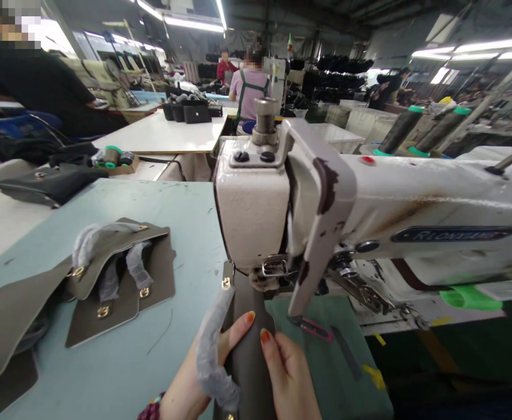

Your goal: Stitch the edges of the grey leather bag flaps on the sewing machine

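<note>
Left hand point(224, 345) first: thumb lying on top of a grey-brown panel point(249, 373), remaining fingers mostly out of sight behind it, so holding its left side. Right hand point(291, 370): thumb and bent fingers closed on the panel's right edge, narrow grip; how far they reach underneath, can't tell. Panel sits directly in front of the sewing machine point(252, 216), far end running in below its head. Wrapped strap point(212, 344) arcs over the left hand, gold fitting point(225, 283) at the far end, just beside the machine's lower left corner.

Step, as I judge it: lining up or feeding the panel at the machine. Needle point hidden from where I stand, so stitching or just positioning, no call. Next move, I'd say, calls for the panel flat and straight, both hands guiding evenly, thumbs clear of the head, strap off the sewing line.

Further out, left of the machine: more strapped grey-brown pieces point(162, 265) heaped on the pale blue counter point(190, 204), a loose thread point(160, 333) between heap and hands. Beyond those, farther left of the machine, a black bag point(48, 182). Behind the machine, a person in a lilac top point(255, 90), back turned. Thread cones point(399, 131) stand behind the machine's arm.
</note>
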Demonstrator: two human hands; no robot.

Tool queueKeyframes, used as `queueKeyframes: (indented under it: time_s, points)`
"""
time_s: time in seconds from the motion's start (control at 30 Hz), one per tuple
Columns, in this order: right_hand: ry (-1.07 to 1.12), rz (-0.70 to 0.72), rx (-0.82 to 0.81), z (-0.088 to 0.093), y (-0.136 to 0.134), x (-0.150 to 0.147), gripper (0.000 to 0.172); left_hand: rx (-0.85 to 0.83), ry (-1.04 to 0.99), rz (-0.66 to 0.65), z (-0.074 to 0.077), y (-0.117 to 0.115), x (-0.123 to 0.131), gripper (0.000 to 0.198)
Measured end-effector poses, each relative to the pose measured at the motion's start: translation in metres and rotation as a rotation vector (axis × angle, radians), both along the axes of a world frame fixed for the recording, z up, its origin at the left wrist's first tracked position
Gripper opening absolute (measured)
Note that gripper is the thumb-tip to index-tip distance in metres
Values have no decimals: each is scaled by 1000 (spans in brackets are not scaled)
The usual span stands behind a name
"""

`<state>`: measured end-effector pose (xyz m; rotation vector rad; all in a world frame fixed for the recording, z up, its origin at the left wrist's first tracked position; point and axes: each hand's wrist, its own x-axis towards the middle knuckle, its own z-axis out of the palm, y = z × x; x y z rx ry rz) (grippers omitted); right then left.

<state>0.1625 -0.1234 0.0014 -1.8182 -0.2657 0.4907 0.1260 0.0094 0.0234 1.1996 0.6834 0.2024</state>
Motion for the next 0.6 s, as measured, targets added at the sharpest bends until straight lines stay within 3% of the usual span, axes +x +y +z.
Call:
queueKeyframes:
  time_s: [0.2,0.33,0.6]
  points:
    - [48,39,-11,15,9,14,54,-100,0,-44,8,8,9,36]
    - [51,31,-5,21,15,21,54,-154,18,-46,17,12,18,46]
    - [23,-24,30,24,28,33,55,-100,-106,-59,16,27,36,71]
